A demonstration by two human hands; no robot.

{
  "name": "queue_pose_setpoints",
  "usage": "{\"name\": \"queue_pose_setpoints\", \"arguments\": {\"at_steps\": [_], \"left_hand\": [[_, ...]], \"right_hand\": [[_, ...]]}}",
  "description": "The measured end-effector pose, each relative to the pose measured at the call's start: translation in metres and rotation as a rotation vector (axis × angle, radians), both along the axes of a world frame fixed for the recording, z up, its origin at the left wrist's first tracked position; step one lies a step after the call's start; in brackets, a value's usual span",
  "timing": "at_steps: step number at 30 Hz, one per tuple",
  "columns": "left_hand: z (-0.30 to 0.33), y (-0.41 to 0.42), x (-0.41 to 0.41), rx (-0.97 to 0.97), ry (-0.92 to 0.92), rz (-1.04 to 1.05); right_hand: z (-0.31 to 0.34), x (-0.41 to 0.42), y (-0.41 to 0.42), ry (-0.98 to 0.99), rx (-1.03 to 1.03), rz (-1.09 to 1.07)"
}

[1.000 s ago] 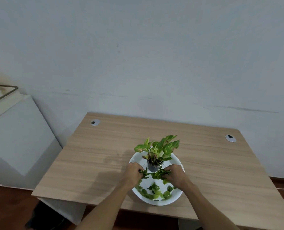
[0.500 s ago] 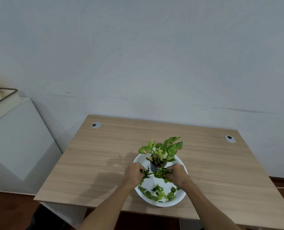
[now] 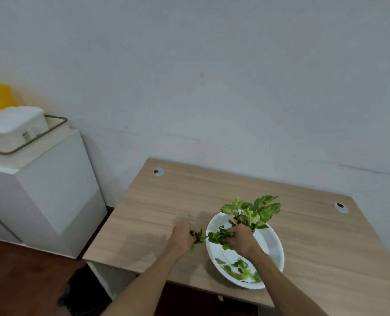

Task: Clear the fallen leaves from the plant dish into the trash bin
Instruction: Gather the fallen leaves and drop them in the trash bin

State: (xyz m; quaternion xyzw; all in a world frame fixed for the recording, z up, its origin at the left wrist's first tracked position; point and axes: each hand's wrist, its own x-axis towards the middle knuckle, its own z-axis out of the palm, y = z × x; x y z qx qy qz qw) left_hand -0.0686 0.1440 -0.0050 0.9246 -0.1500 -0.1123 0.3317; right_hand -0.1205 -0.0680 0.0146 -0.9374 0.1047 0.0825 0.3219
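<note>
Both hands point(image 3: 182, 237) point(image 3: 242, 241) closed, forearms extended forward

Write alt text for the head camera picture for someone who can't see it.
Two bare hands gather fallen leaves from a white dish holding a small potted plant on a wooden desk: the left hand holds a clump just past the rim, the right hand grips more over the dish. Loose leaves remain at its near edge.

surface: my wooden table point(image 3: 157, 215) | on it: white dish point(image 3: 272, 247) near front edge | two cable holes point(image 3: 158, 171) at back corners
</note>
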Motion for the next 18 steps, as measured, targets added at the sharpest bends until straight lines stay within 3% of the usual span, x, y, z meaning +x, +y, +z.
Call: {"name": "queue_pose_setpoints", "arguments": {"at_steps": [8,18], "left_hand": [[-0.002,0.091,-0.005,-0.069,0.018,0.186],[-0.018,0.252,-0.032,-0.065,0.057,0.464]], "right_hand": [[0.001,0.030,0.079,-0.028,0.024,0.064],[0.011,0.066,0.237,-0.027,0.027,0.359]]}}
